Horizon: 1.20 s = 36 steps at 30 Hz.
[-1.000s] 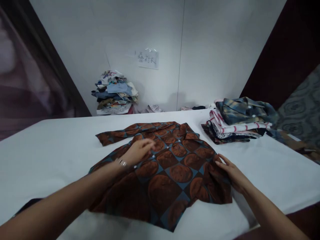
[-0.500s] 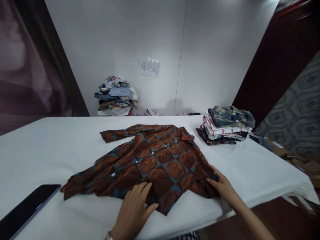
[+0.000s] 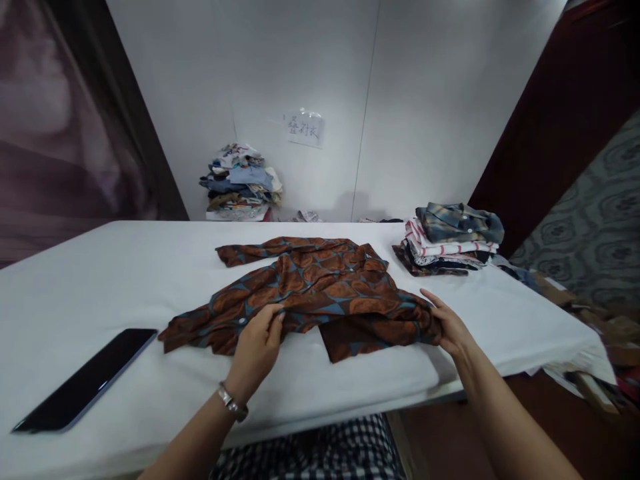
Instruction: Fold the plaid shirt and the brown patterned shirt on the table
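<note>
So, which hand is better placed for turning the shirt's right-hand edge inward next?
Right, I think. The right hand is at that edge of the shirt, while the left hand pinches the cloth nearer the middle.

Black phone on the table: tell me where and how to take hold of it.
Grip the black phone across its middle by both long edges, the left hand best coming from above and the right, I'd judge: it lies flat and slim, long edges exposed, on the white tablecloth, and its far end sits close to the brown patterned shirt.
</note>
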{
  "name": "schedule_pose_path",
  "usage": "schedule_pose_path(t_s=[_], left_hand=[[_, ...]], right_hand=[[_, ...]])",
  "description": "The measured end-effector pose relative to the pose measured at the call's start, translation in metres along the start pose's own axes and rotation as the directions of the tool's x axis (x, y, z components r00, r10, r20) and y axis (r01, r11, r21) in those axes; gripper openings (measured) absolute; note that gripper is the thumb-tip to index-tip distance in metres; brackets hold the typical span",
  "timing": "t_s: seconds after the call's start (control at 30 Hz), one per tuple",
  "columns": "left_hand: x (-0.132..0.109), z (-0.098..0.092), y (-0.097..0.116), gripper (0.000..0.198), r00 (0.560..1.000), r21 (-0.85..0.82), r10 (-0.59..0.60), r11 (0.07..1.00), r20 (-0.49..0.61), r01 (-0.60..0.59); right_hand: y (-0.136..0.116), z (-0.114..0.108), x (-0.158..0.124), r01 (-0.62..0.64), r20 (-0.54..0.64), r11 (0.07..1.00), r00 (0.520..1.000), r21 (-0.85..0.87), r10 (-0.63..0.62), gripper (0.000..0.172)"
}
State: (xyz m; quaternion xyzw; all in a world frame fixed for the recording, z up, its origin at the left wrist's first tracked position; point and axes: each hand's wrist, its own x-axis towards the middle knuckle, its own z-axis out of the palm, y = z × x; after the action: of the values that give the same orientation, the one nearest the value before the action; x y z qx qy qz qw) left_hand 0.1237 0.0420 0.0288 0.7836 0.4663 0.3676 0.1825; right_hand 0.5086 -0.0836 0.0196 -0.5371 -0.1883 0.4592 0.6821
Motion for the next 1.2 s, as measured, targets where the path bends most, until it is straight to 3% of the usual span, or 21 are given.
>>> schedule_pose_path(t_s=[0.13,0.27,0.4,0.5,0.57,0.67,0.77,0.87,0.93,0.97,1.0,1.07,1.13,1.2], left_hand=[[-0.006,0.001,-0.007,0.029,0.994,0.161,0.099,0.981,0.041,-0.105],[-0.031,0.005,-0.006,0.028,0.983,0.236,0.180,0.955,0.024,-0.181],[-0.064,0.017,0.002,0.026,0.944,0.238,0.215,0.931,0.251,-0.276],[-0.072,0.032,0.003,0.030,0.947,0.329,0.128,0.917,0.294,-0.226],[-0.065,0.040,0.002,0.038,0.962,0.403,0.071,0.898,0.264,-0.177],[-0.044,0.047,0.003,0.043,0.970,0.468,0.025,0.873,0.240,-0.138],[-0.018,0.048,0.004,0.028,0.965,0.517,-0.016,0.847,0.261,-0.125],[0.006,0.047,0.001,0.018,0.959,0.549,-0.045,0.827,0.281,-0.122],[0.017,0.044,-0.005,0.021,0.966,0.523,-0.050,0.847,0.254,-0.094],[0.021,0.042,-0.009,0.021,0.971,0.484,-0.047,0.872,0.233,-0.073],[0.023,0.040,-0.014,0.021,0.978,0.429,-0.044,0.902,0.206,-0.049],[0.024,0.037,-0.022,0.021,0.990,0.277,-0.040,0.961,0.138,0.000],[0.022,0.034,-0.028,0.023,0.997,0.126,-0.033,0.992,0.069,0.024],[0.019,0.031,-0.029,0.024,1.000,0.043,-0.001,0.999,0.016,0.000]], right_hand=[[-0.006,-0.006,0.007,0.025,-0.069,1.000,0.997,-0.008,-0.026,0.065],[0.007,-0.014,0.004,0.031,-0.140,0.997,0.989,-0.078,-0.042,0.075],[0.033,-0.020,-0.014,0.024,-0.174,0.979,0.983,-0.202,-0.060,0.087],[0.047,-0.019,-0.030,0.090,-0.171,0.933,0.973,-0.349,-0.157,0.097],[0.052,-0.016,-0.038,0.124,-0.156,0.905,0.967,-0.407,-0.203,0.102],[0.048,-0.007,-0.040,0.105,-0.087,0.936,0.986,-0.335,-0.142,0.101],[0.030,0.000,-0.021,0.088,-0.069,0.975,0.992,-0.206,-0.104,0.095],[0.007,0.001,0.010,0.170,-0.172,0.948,0.960,-0.268,-0.221,0.087],[-0.003,0.001,0.024,0.186,-0.205,0.819,0.916,-0.544,-0.344,0.075],[-0.004,0.003,0.026,0.192,-0.176,0.688,0.887,-0.700,-0.427,0.067],[-0.002,0.007,0.023,0.218,-0.107,0.531,0.851,-0.819,-0.515,0.060],[0.012,0.019,0.007,0.357,0.126,0.268,0.778,-0.895,-0.616,0.049],[0.035,0.037,-0.016,0.565,0.410,0.160,0.739,-0.809,-0.535,0.044],[0.061,0.053,-0.034,0.707,0.653,0.130,0.696,-0.695,-0.299,0.048]])
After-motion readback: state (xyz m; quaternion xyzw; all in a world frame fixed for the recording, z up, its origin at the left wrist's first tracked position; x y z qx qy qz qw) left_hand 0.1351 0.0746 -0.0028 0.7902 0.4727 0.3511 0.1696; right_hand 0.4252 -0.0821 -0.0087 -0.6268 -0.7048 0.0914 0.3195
